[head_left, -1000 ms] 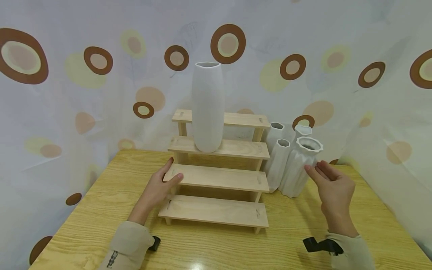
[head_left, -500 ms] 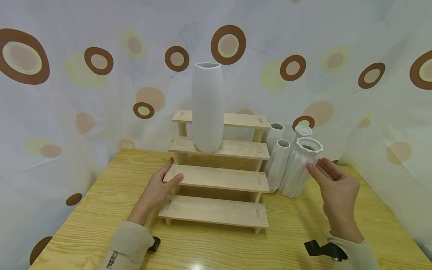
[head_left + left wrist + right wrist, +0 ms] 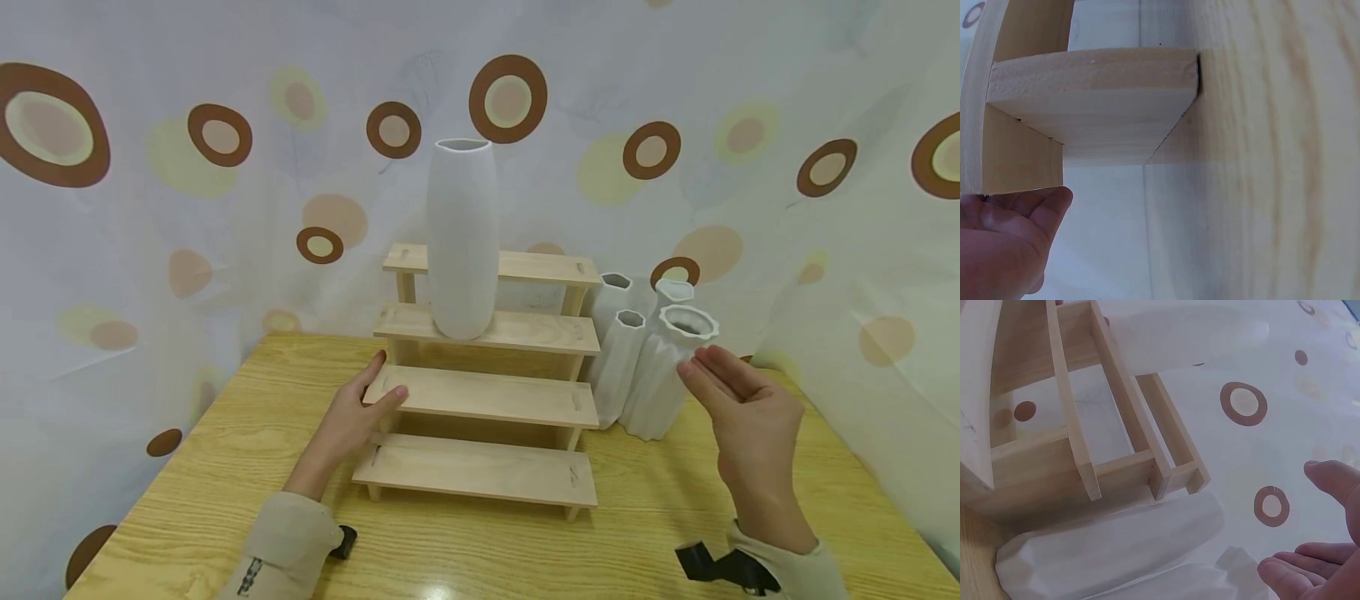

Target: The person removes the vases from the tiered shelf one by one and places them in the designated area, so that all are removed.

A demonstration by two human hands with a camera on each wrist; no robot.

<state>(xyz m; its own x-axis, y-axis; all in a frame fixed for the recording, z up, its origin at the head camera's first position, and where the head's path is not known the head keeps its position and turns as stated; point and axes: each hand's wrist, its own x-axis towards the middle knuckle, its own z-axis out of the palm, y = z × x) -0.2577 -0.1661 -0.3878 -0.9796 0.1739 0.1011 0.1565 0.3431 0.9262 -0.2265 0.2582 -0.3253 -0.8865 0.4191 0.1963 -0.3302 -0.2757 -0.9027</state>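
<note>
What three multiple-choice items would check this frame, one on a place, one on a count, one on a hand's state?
1. Where does the tall white vase stand?
A. On the second step from the top of the wooden stepped shelf
B. On the table beside the shelf
C. On the lowest step

2. How many white vases stand grouped on the table to the right of the shelf?
A. One
B. Four
C. Six

3. What is the right hand doing?
A. Gripping the tall vase
B. Lying flat on the table
C. Raised with fingers straight, next to the ribbed vase, holding nothing

Answers:
1. A, its base sits on the step just under the top one.
2. B, four rims show in the head view.
3. C, the fingers are extended close to the rim, with no grip visible.
</note>
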